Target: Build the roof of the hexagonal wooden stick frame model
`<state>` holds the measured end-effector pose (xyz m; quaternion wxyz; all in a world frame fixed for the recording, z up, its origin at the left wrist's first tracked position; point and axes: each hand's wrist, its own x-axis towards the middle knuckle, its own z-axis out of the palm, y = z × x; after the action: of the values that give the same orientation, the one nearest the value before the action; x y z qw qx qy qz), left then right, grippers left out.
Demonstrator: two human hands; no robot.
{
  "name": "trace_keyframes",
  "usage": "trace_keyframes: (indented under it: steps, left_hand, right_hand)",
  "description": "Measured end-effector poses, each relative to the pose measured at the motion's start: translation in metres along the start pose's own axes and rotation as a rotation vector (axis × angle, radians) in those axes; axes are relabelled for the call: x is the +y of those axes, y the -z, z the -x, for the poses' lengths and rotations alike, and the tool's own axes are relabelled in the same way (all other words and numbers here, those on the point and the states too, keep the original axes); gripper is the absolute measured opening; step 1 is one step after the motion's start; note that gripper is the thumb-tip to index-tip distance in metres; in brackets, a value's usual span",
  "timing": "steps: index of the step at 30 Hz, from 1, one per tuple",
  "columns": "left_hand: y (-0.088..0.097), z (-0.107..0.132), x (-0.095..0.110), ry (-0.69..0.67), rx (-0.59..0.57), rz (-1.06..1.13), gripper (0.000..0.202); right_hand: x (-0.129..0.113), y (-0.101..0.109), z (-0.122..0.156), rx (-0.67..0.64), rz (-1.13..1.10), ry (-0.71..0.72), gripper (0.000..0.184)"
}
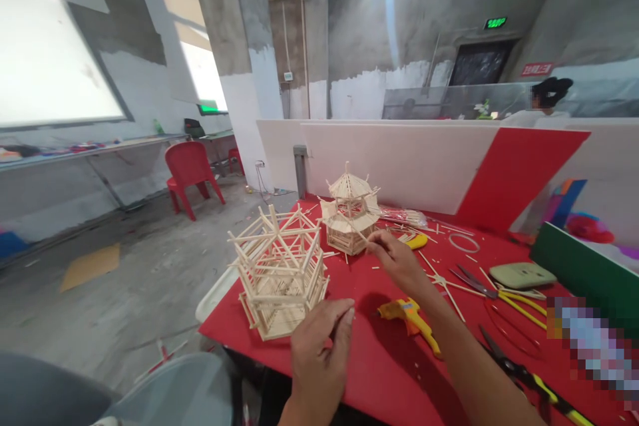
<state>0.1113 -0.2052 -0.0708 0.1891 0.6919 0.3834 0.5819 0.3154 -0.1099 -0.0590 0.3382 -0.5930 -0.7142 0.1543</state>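
A hexagonal stick-built frame [279,269] stands at the near left corner of the red table [379,359]. Behind it sits a smaller stick pavilion [349,210] with a pointed roof. My left hand [319,353] hovers just right of the frame, fingers pinched on a thin stick. My right hand [397,259] reaches toward the pavilion's base, thumb and finger pinched on what looks like a thin stick. A yellow glue gun [412,319] lies on the table between my forearms.
Yellow-handled scissors [499,293], a second pair [539,383], loose sticks, a stick bundle [402,215], a ring [463,243] and a green case [522,275] lie to the right. White and red partitions back the table. A person sits beyond. A red chair [192,173] stands left.
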Motion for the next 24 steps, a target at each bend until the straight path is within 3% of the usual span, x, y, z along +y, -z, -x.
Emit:
trace_keyframes:
  steps: [3,5,7,14,19,24]
  left_hand:
    - [0.022,-0.018,0.021,0.182,0.098,0.105,0.014]
    - [0.037,-0.031,0.027,0.318,0.181,0.204,0.021]
    - [0.051,-0.046,0.029,0.361,0.212,0.252,0.026]
    - [0.091,-0.097,0.026,0.284,0.222,0.161,0.027]
    - [0.108,-0.129,0.014,0.122,0.052,-0.08,0.018]
    - [0.12,-0.161,-0.012,-0.11,-0.129,-0.223,0.027]
  right_hand:
    - [-0.039,0.015,0.027,0.114,-0.242,0.185,0.02]
    - [-0.062,0.016,0.045,0.104,-0.266,0.234,0.02]
    - [-0.08,0.011,0.056,0.097,-0.261,0.26,0.019]
    - [-0.12,-0.009,0.062,0.252,-0.32,0.335,0.013]
    - [-0.132,-0.016,0.058,0.26,-0.28,0.367,0.016]
    - [-0.138,-0.022,0.045,0.359,-0.158,0.294,0.016]
